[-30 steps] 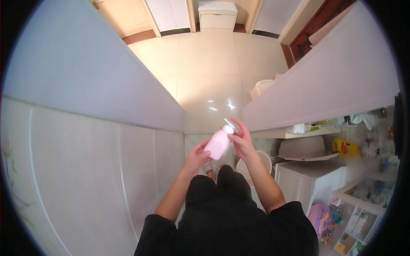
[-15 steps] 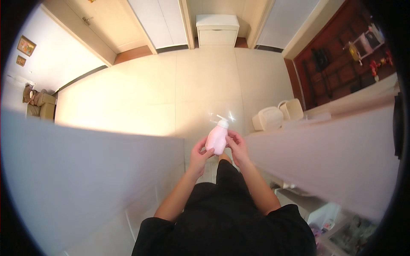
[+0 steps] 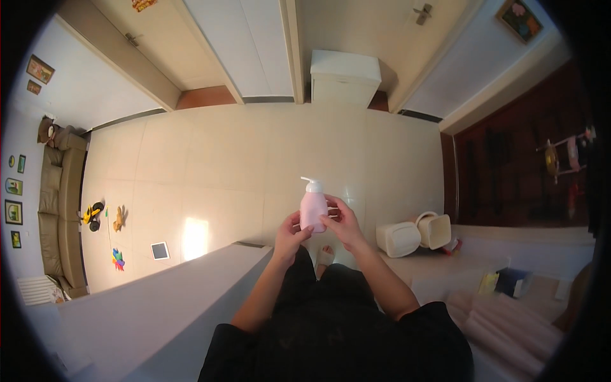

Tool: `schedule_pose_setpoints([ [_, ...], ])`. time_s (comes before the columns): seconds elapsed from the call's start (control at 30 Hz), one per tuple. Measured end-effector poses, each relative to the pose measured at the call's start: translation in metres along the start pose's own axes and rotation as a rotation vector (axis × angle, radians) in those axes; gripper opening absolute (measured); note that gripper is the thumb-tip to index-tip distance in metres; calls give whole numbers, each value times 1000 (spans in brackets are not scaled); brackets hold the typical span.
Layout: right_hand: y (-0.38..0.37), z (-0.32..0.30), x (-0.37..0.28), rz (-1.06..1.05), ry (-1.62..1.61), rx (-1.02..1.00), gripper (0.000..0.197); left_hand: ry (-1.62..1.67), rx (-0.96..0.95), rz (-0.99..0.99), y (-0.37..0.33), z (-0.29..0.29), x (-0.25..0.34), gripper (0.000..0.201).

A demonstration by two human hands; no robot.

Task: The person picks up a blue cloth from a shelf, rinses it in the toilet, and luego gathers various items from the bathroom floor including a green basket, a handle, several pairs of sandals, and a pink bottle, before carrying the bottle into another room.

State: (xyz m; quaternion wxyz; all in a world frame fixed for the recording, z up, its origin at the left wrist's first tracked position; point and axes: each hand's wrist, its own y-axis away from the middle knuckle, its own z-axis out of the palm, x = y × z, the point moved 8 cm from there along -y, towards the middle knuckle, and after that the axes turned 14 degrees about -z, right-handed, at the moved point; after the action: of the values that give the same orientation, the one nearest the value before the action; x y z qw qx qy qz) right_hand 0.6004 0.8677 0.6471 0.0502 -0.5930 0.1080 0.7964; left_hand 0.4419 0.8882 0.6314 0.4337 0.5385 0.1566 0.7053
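Note:
A pink pump bottle [image 3: 313,209] with a white pump top is held up in front of my body, its spout pointing left. My left hand [image 3: 291,235] grips its lower left side, thumb across the front near the base. On the other side my right hand [image 3: 342,223] is closed round it, with the thumb on the front and the fingers behind. Both palms hide parts of the bottle's sides.
A low wall [image 3: 172,280] runs along my left. Two cream bins [image 3: 399,240] stand on the floor to my right. Farther off are a white cabinet [image 3: 344,76], a brown sofa [image 3: 73,210], a yellow toy vehicle [image 3: 93,215] and a flat white-framed panel [image 3: 160,250].
I have moved forward past the walls beside me, and the sofa and floor toys have come into view. The bottle is more upright, its spout turned further left, still in both hands.

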Motion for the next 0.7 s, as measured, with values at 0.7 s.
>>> schedule_pose_setpoints([
  [0.7, -365, -139, -95, -213, -59, 430, 48, -287, -145, 12, -325, 133, 297, 54],
])
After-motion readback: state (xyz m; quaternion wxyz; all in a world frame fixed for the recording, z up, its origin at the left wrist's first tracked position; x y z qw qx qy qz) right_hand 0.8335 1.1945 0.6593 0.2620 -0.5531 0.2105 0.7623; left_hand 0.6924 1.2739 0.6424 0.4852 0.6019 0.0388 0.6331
